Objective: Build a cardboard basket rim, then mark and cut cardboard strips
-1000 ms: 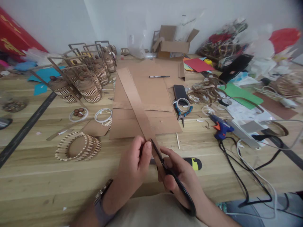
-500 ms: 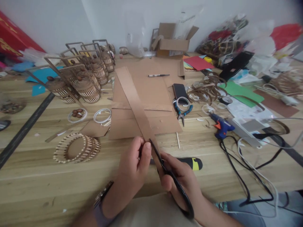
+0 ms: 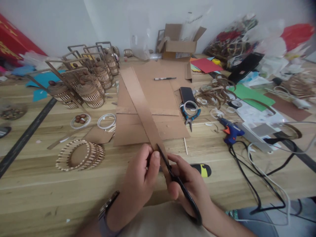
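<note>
My left hand (image 3: 144,174) pinches the near end of a long cardboard strip (image 3: 138,98) between thumb and fingers. The strip slants away to the upper left, over larger cardboard sheets (image 3: 163,92) on the table. Black scissors (image 3: 184,194) are in my right hand (image 3: 189,181), whose fingers wrap the handles. Their blades lie along the strip's near part, just right of my left thumb. Part of the lower blade is hidden by the strip. Behind my right hand a black and yellow tool handle (image 3: 203,170) lies on the table.
At left stand several small woven baskets with handles (image 3: 90,93), and an open slatted ring basket (image 3: 80,154) lies nearer. Pliers (image 3: 189,118), a phone (image 3: 187,95) and a blue glue gun (image 3: 232,131) with trailing cables are at right. A cardboard box (image 3: 180,49) stands at the back.
The scissors' tip and my left thumb have shifted slightly to the right along with the strip's near part. The table things look the same.
</note>
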{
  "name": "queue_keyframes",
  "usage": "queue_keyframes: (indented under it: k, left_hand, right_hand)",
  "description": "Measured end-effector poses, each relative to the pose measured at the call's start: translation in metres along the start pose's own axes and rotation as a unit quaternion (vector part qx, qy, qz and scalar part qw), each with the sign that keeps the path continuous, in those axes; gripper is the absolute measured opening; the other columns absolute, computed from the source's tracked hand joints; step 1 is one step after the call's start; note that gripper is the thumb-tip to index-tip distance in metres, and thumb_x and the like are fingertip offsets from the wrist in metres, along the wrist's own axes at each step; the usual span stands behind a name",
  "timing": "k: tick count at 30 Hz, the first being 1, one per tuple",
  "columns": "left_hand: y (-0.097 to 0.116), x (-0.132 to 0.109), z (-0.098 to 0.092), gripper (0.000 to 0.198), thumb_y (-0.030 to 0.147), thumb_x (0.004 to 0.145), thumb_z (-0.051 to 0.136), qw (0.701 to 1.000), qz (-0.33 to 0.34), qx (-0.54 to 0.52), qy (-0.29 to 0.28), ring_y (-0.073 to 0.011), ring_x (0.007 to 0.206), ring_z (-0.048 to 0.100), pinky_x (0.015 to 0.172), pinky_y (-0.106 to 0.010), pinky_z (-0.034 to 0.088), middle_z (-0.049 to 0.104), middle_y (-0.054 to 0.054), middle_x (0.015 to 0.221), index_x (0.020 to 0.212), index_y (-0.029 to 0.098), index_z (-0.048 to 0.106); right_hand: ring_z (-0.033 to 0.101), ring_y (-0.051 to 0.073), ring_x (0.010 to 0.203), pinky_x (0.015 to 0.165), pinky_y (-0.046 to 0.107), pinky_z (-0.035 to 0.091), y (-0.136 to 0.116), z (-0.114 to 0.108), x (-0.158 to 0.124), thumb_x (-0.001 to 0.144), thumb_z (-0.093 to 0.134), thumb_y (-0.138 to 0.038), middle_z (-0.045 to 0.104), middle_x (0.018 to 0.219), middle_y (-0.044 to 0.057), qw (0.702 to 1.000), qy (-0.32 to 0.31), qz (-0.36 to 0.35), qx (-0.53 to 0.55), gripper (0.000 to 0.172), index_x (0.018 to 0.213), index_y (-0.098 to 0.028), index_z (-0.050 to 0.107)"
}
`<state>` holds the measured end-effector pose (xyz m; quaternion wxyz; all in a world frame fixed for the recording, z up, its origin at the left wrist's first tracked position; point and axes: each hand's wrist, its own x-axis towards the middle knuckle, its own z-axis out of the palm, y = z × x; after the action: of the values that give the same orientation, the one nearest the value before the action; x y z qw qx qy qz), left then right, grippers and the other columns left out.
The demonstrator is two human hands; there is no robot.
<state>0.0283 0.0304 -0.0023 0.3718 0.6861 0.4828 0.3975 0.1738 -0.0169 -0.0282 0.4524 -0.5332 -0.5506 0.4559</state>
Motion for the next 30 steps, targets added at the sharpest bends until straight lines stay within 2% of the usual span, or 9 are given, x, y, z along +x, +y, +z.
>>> queue_keyframes:
  k: [5, 10, 14, 19, 24, 30]
  left_hand:
    - [-0.0011, 0.0004, 0.0004, 0.028, 0.030, 0.096, 0.045, 1.000, -0.011, -0.028, -0.008, -0.0099, 0.050, 0.043, 0.048, -0.020, 0.034, 0.043, 0.008, 0.057, 0.069, 0.023, 0.040]
    - [-0.0017, 0.0048, -0.0036, 0.024, 0.033, 0.098, 0.047, 0.999, -0.020, -0.038, 0.009, -0.0104, 0.055, 0.049, 0.051, -0.020, 0.037, 0.052, 0.006, 0.063, 0.077, 0.022, 0.048]
    - [0.0005, 0.0069, -0.0031, 0.028, 0.030, 0.097, 0.043, 1.000, 0.006, 0.009, 0.019, -0.0099, 0.049, 0.042, 0.048, -0.021, 0.032, 0.041, 0.008, 0.056, 0.071, 0.023, 0.039]
    - [0.0006, 0.0031, -0.0001, 0.025, 0.027, 0.096, 0.041, 0.999, 0.025, 0.022, 0.006, -0.0105, 0.049, 0.041, 0.047, -0.021, 0.032, 0.043, 0.007, 0.057, 0.071, 0.024, 0.040]
    - [-0.0007, 0.0003, 0.0006, 0.024, 0.027, 0.097, 0.041, 0.999, 0.027, 0.023, 0.004, -0.0104, 0.052, 0.045, 0.051, -0.020, 0.036, 0.047, 0.007, 0.059, 0.073, 0.023, 0.043]
    - [-0.0002, -0.0001, 0.0000, 0.028, 0.025, 0.098, 0.042, 0.999, 0.033, -0.004, -0.003, -0.0093, 0.048, 0.039, 0.046, -0.020, 0.031, 0.038, 0.009, 0.056, 0.070, 0.024, 0.038]
  right_hand:
    - [0.028, 0.011, 0.048, 0.044, 0.025, 0.023, -0.0025, -0.0010, 0.0006, 0.075, 0.049, -0.087, 0.035, 0.053, -0.007, 1.000, 0.001, -0.019, -0.014, 0.084, 0.121, -0.018, 0.065]
    - [0.027, 0.010, 0.048, 0.046, 0.025, 0.023, 0.0038, -0.0001, -0.0006, 0.075, 0.051, -0.086, 0.036, 0.053, -0.008, 1.000, 0.007, -0.024, -0.008, 0.082, 0.120, -0.018, 0.064]
    - [0.032, 0.011, 0.050, 0.047, 0.025, 0.024, 0.0052, 0.0010, -0.0013, 0.070, 0.051, -0.090, 0.040, 0.055, -0.007, 1.000, -0.001, 0.003, 0.001, 0.089, 0.122, -0.018, 0.062]
    - [0.040, 0.013, 0.053, 0.048, 0.025, 0.028, -0.0011, -0.0002, 0.0005, 0.070, 0.051, -0.090, 0.043, 0.058, -0.006, 0.999, -0.020, 0.026, 0.016, 0.093, 0.127, -0.017, 0.058]
    - [0.033, 0.011, 0.049, 0.046, 0.024, 0.025, -0.0035, -0.0009, 0.0010, 0.073, 0.051, -0.087, 0.041, 0.056, -0.007, 1.000, -0.021, -0.008, 0.004, 0.087, 0.123, -0.017, 0.059]
    - [0.027, 0.010, 0.048, 0.046, 0.024, 0.026, -0.0002, -0.0009, -0.0002, 0.079, 0.055, -0.079, 0.038, 0.056, -0.007, 0.999, -0.008, -0.051, -0.002, 0.074, 0.121, -0.020, 0.061]
